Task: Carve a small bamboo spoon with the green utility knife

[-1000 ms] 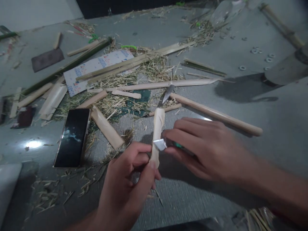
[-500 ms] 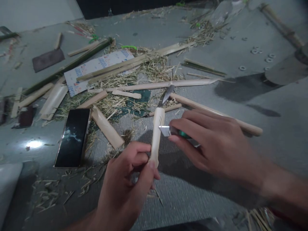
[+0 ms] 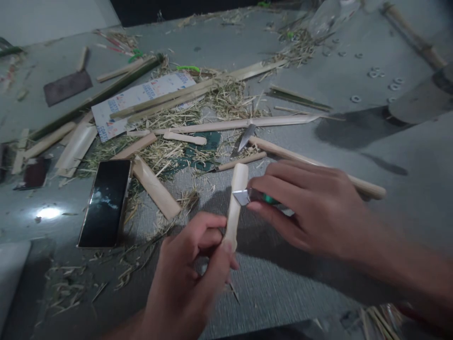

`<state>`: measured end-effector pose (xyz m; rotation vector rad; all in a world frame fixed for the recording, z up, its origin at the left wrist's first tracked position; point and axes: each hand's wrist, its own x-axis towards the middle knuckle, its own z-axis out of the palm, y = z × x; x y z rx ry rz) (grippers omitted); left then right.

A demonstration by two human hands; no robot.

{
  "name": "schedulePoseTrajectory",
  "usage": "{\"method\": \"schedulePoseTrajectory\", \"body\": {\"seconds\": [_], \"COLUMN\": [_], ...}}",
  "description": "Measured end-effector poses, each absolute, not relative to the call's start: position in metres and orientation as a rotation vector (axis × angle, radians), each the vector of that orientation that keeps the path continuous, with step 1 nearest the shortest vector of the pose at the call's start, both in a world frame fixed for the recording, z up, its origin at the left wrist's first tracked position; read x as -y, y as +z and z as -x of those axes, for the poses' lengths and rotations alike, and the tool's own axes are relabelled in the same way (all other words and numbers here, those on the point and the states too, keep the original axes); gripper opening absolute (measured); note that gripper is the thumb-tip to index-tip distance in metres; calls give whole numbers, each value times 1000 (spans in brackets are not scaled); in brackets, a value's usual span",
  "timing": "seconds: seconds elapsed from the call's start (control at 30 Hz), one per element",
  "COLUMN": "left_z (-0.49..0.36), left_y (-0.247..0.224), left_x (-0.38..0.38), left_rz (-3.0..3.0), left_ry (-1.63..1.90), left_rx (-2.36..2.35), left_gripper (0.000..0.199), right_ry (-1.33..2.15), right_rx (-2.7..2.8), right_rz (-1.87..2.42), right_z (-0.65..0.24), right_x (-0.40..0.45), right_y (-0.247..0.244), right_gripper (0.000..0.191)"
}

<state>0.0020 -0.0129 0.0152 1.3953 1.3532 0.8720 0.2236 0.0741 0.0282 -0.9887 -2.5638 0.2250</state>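
Note:
Between the thumb and fingers of my left hand (image 3: 198, 264) is the lower end of a pale bamboo piece (image 3: 239, 182), which points up and away. My right hand (image 3: 307, 208) is wrapped round the green handle of a utility knife (image 3: 241, 196). Its blade lies against the right side of the bamboo piece, around mid-length. Past the piece's upper end, a pointed metal blade (image 3: 247, 137) and a thin wooden-handled tool (image 3: 242, 161) rest on the table.
A phone (image 3: 105, 203) lies at the left beside split bamboo pieces (image 3: 155, 186). Shavings (image 3: 230, 101), long strips and a printed card (image 3: 116, 106) spread behind. Small washers (image 3: 356, 98) and a large cylindrical object (image 3: 421, 97) are at the right.
The bamboo piece has shifted slightly right and down and turned a little in my left hand. The knife blade now sits a bit lower and is angled differently against it.

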Motion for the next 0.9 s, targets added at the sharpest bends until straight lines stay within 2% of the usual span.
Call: {"method": "schedulePoseTrajectory", "body": {"seconds": [0.2, 0.57, 0.9], "left_z": [-1, -1, 3], "left_y": [13, 21, 18], "left_x": [12, 9, 12], "left_rz": [-1400, -1307, -1371], "left_ry": [904, 940, 934], "left_rx": [-1353, -1360, -1359], "left_gripper": [22, 15, 15], "right_ry": [338, 1037, 886], "right_rx": [2573, 2272, 2350], "right_rz": [963, 1115, 1189], "right_z": [-225, -223, -219], "right_x": [-72, -72, -70], "right_y": [29, 42, 38], "right_gripper": [29, 44, 41]}}
